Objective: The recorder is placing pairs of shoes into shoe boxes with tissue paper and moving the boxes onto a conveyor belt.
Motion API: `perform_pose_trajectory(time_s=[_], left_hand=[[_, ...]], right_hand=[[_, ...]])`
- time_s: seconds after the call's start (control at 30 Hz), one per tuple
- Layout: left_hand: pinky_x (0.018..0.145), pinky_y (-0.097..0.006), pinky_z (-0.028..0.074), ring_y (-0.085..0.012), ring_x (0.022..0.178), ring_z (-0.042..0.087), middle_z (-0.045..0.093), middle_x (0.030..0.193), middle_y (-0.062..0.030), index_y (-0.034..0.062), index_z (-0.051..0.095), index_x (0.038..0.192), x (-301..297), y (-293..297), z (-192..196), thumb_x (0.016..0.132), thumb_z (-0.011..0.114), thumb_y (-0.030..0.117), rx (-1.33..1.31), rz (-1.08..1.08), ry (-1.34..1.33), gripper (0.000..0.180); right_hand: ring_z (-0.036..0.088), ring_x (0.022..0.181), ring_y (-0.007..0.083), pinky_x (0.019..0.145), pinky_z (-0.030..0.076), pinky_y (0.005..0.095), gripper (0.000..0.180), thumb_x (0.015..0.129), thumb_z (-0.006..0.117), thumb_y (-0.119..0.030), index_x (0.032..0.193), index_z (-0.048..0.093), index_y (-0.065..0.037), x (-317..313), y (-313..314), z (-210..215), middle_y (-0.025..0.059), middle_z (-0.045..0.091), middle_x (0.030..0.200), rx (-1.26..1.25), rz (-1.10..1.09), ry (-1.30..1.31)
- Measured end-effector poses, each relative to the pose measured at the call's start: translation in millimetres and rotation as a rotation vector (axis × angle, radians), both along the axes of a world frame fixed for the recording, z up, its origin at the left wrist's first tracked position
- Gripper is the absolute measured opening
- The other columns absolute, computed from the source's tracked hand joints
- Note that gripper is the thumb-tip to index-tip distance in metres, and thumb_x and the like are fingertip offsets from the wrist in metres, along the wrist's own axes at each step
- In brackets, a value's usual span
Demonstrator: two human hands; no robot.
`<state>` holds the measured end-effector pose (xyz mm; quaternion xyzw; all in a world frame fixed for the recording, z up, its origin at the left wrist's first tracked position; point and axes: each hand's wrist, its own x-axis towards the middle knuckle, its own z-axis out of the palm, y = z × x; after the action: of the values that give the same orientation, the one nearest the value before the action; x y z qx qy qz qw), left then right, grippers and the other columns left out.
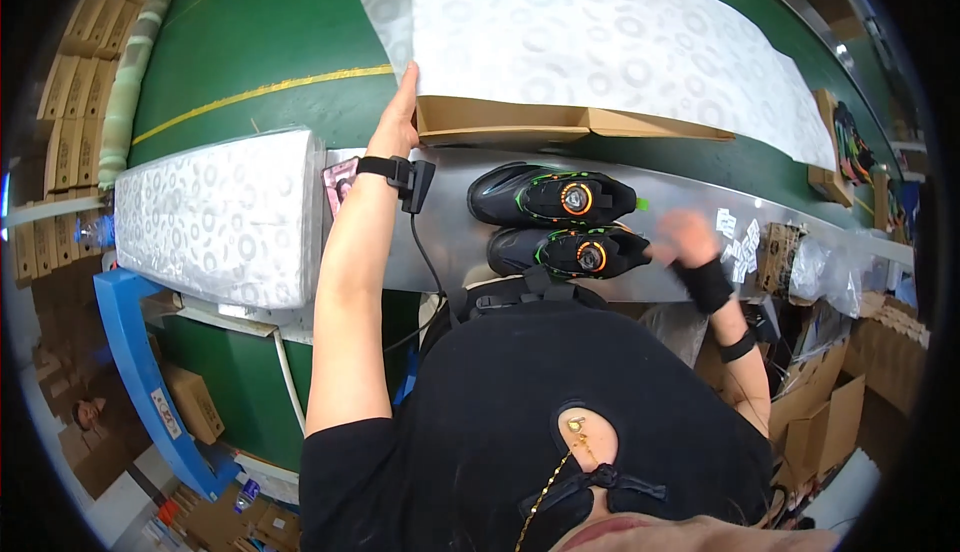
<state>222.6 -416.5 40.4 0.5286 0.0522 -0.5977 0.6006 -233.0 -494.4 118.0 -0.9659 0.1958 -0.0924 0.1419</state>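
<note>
Pair of black shoes [555,220] with orange dials and green trim, side by side on the metal tabletop [400,252], just before the body; long axes across the view, toes to the person's left, heels to the right.

Right hand [685,235] at the heel end of the shoes, touching or just beside the nearer one; blurred, fingers seemingly spread, grip impossible to tell. Clearly the nearer hand to the shoes.

Left hand [398,117] well beyond the shoes and to their left, arm outstretched, fingers straight and pressed together, fingertips on the near left corner of the white patterned paper sheet [600,42], pinning or lifting it, hard to say which. Open cardboard box [520,120] under that sheet, directly beyond the shoes, long side parallel to them.

Left of the shoes, a stack of the same patterned paper [215,217]. Right of the shoes, small paper tags [738,237] and clear plastic bags [815,267].
</note>
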Motion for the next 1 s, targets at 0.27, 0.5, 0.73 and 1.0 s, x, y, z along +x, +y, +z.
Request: perform_pose_trajectory(time_s=[0.27, 0.5, 0.73, 1.0], left_hand=[[0.085, -0.051, 0.040, -0.0297, 0.103, 0.050, 0.052, 0.113, -0.0147, 0.0033, 0.050, 0.112, 5.9, -0.4, -54.5, 0.086, 0.050, 0.034, -0.108, 0.305, -0.042, 0.041], [0.079, -0.032, 0.041, -0.0206, 0.086, 0.054, 0.056, 0.098, -0.0118, -0.0041, 0.049, 0.102, -16.0, 25.8, -11.0, 0.082, 0.051, 0.010, -0.118, 0.528, -0.671, 0.024], [0.077, -0.035, 0.041, -0.0310, 0.085, 0.054, 0.057, 0.093, -0.0204, -0.0043, 0.049, 0.098, -33.0, 36.7, 50.9, 0.086, 0.047, 0.014, -0.014, 0.352, -1.360, 0.022], [0.089, -0.039, 0.035, -0.0318, 0.106, 0.047, 0.050, 0.115, -0.0166, 0.0008, 0.047, 0.099, -42.7, -7.9, 65.8, 0.070, 0.056, 0.001, -0.343, -0.112, -1.791, 0.031]], right_hand=[[0.055, 0.084, 0.0167, 0.091, 0.027, 0.0551, 0.004, 0.062, 0.061, -0.015, 0.062, 0.061, -0.010, 57.1, 45.3, 5.7, 0.0016, 0.059, 0.068, -0.241, 0.244, 0.215], [0.056, 0.065, 0.0121, 0.077, 0.041, 0.0336, 0.024, 0.071, 0.063, -0.029, 0.073, 0.061, -0.006, 117.8, 10.7, 104.0, 0.0035, 0.059, 0.066, 0.434, 0.030, 0.035], [0.054, 0.061, 0.0126, 0.059, 0.044, 0.0261, 0.032, 0.075, 0.060, -0.034, 0.083, 0.062, -0.003, 231.3, -71.7, 3.5, 0.0060, 0.058, 0.068, 0.651, -0.650, -0.196], [0.058, 0.082, 0.0249, 0.078, 0.044, 0.0337, 0.029, 0.084, 0.046, -0.030, 0.101, 0.054, -0.009, 370.2, -20.5, -147.5, 0.0130, 0.060, 0.087, 1.453, -0.002, -0.689]])
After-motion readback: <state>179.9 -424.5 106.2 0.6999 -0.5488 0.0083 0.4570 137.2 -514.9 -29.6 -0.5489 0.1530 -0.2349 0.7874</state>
